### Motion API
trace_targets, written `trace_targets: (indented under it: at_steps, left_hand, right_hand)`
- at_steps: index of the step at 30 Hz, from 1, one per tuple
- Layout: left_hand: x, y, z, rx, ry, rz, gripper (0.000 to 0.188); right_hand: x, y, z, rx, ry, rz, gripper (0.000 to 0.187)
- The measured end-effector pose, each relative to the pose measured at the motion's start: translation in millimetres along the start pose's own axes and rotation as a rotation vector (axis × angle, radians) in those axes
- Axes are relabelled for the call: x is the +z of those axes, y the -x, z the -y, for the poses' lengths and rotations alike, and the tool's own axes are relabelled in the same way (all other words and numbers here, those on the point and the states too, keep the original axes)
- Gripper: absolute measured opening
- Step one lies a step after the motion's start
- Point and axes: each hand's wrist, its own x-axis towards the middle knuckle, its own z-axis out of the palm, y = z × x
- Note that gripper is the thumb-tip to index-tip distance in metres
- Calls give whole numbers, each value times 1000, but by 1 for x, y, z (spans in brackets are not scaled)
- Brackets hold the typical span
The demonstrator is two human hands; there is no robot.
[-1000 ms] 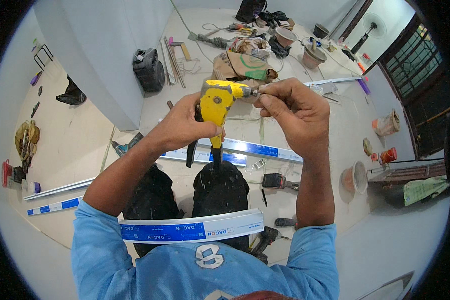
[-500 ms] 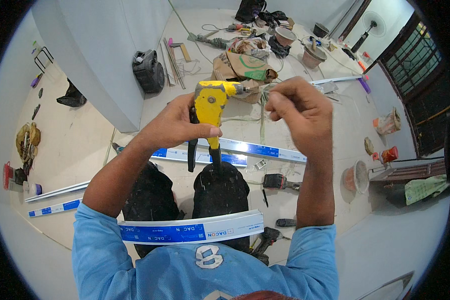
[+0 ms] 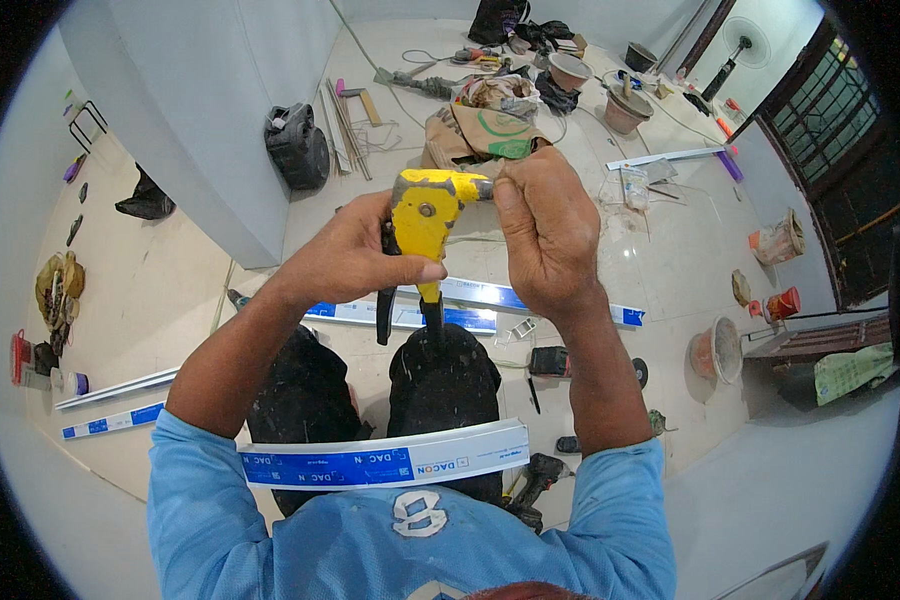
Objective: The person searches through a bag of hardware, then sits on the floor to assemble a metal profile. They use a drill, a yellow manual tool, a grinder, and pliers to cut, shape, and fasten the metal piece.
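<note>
Across a pale floor [image 3: 670,250], blue-and-white strips [image 3: 370,314] lay at centre frame, while another strip [image 3: 385,462] rested over dark trousers [image 3: 440,390] at lower centre, away from the tool. The left hand [image 3: 355,250] gripped a yellow hand riveter [image 3: 422,215] at upper centre, its handles spread, apparently unsqueezed. The right hand [image 3: 550,230] was closed at its nose [image 3: 481,188], any rivet hidden; readying appeared under way, the squeeze not yet done.

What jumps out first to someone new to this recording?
The bright yellow hand tool near the middle, gripped in the left hand, with the right hand at its front end. Next, the blue-and-white strip across the black trousers, lower down. Beyond the tool lies a brown sack with a green mark.
</note>
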Motion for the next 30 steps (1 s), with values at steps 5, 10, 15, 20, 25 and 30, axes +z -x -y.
trace_targets:
  at_steps: [5, 10, 15, 20, 25, 30]
  left_hand:
    - [1, 0, -9, -12, -37, 13, 50]
    - [-6, -3, -9, -27, -76, 0, 51]
    - [-10, -3, -3, 22, 55, 45, 50]
    - [-17, -2, 3, -6, 51, 48, 49]
    - [-15, -3, 1, 26, 47, 58, 47]
    - [-16, -2, 4, 38, 42, 55, 54]
  right_hand:
    - [-1, 5, -3, 186, -103, 79, 16]
    - [-6, 9, -1, 424, -317, 131, 21]
    - [-29, 8, 11, 568, -385, 111, 23]
    - [-29, 4, 24, 514, -452, 35, 18]
    - [-32, 5, 11, 262, -214, 53, 10]
    - [-29, 1, 12, 248, -197, 36, 11]
